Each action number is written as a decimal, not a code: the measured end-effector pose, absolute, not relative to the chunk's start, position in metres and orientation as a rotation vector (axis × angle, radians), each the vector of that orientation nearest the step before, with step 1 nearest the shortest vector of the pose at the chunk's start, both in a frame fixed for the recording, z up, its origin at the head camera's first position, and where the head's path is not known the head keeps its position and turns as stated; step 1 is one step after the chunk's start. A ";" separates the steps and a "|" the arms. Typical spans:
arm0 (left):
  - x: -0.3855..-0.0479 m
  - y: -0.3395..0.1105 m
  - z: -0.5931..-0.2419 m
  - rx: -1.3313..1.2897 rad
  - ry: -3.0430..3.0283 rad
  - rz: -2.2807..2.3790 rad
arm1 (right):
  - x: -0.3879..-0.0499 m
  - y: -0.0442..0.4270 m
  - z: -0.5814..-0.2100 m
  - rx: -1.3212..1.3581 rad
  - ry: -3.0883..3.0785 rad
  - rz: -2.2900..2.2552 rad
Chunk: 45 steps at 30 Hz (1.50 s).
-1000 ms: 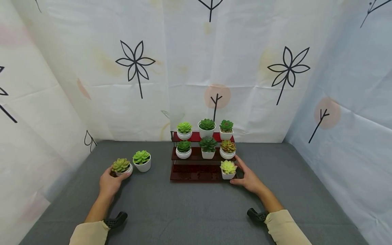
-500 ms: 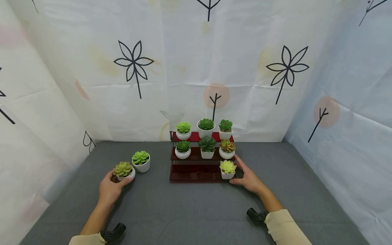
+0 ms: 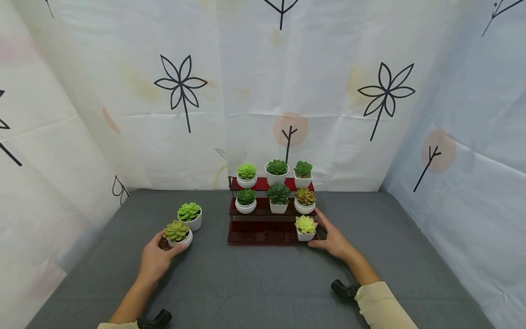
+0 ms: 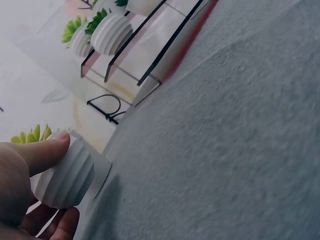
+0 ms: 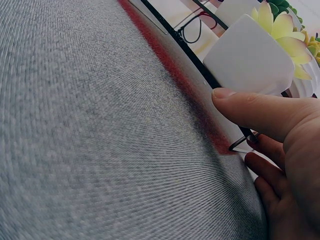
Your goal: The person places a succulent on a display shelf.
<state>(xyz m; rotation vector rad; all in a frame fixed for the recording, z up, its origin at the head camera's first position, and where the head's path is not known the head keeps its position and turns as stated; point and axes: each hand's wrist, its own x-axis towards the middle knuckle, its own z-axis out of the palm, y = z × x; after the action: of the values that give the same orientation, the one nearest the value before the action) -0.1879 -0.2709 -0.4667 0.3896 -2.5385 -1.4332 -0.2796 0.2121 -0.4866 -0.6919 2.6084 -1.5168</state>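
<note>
My left hand (image 3: pixel 156 258) grips a potted succulent (image 3: pixel 176 231) with yellow-green leaves and a ribbed white pot. In the left wrist view the thumb lies across the ribbed pot (image 4: pixel 67 172), with fingers below. Just behind it stands another light green succulent (image 3: pixel 190 214) in a smooth white pot. My right hand (image 3: pixel 334 240) holds the right end of a dark red three-tier display stand (image 3: pixel 263 236). In the right wrist view its thumb is on the front edge near a square white pot (image 5: pixel 247 60), while the fingers curl at the stand's end, partly hidden.
Three succulents, including a green one (image 3: pixel 277 171), stand on the top tier. Three more, including a dark green one (image 3: pixel 279 196), fill the middle tier. A pale yellow one (image 3: pixel 306 227) sits at the bottom tier's right end. Patterned white cloth (image 3: pixel 263 68) encloses the grey table (image 3: pixel 255 288).
My left hand has carried the ribbed-pot succulent right and slightly nearer to me, in front of the other loose one. The right hand has stayed at the stand.
</note>
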 end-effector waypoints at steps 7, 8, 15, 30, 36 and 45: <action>-0.190 -0.260 -0.469 0.333 -2.562 -1.424 | -0.280 0.212 -0.488 -0.680 2.625 -1.493; -0.191 -0.259 -0.469 0.323 -2.563 -1.434 | -0.280 0.212 -0.488 -0.679 2.625 -1.494; -0.195 -0.244 -0.471 0.231 -2.570 -1.428 | -0.280 0.212 -0.488 -0.679 2.636 -1.488; -0.204 -0.212 -0.473 0.172 -2.542 -1.409 | -0.279 0.212 -0.487 -0.674 2.623 -1.494; -0.208 -0.193 -0.475 0.146 -2.497 -1.440 | -0.279 0.213 -0.486 -0.685 2.618 -1.509; -0.215 -0.166 -0.476 0.097 -2.497 -1.446 | -0.280 0.212 -0.487 -0.685 2.619 -1.505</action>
<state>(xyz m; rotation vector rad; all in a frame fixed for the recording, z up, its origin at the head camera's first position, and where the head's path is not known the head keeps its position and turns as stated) -0.2153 -0.1656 -0.4757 0.0971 -2.4969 -1.4464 -0.2799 0.2121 -0.4872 -0.6846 2.6187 -1.5047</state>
